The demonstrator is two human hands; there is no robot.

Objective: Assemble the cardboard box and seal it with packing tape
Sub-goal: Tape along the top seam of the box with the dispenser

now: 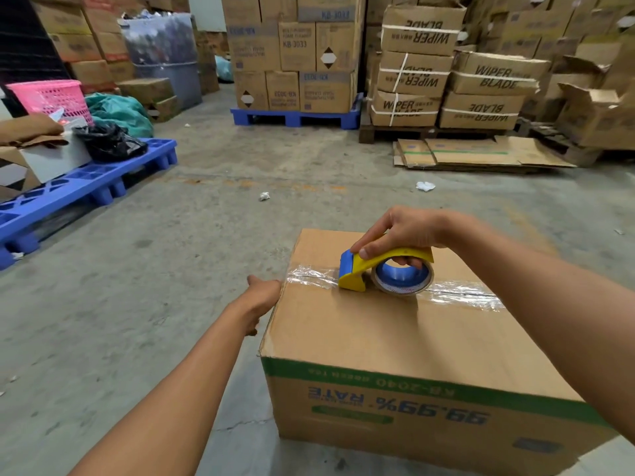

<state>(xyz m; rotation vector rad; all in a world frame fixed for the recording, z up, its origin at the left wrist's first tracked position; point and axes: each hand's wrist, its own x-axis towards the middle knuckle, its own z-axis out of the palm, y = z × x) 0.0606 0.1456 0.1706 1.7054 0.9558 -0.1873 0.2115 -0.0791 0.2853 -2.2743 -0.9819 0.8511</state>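
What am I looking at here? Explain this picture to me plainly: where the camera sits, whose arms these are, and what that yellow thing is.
There is no machine here. One camera is worn on a person's head and looks forward and down, so the two bare arms reaching in from below are that person's own. They stand in a warehouse, with stacked cartons and blue pallets on the concrete floor behind. In front is a closed cardboard box standing on the floor. The right hand grips a yellow and blue tape dispenser, pressed on the box top over the middle seam. Clear packing tape already shines along that seam on both sides of the dispenser. The left hand presses against the box's left side near the seam's end, apparently steadying it.
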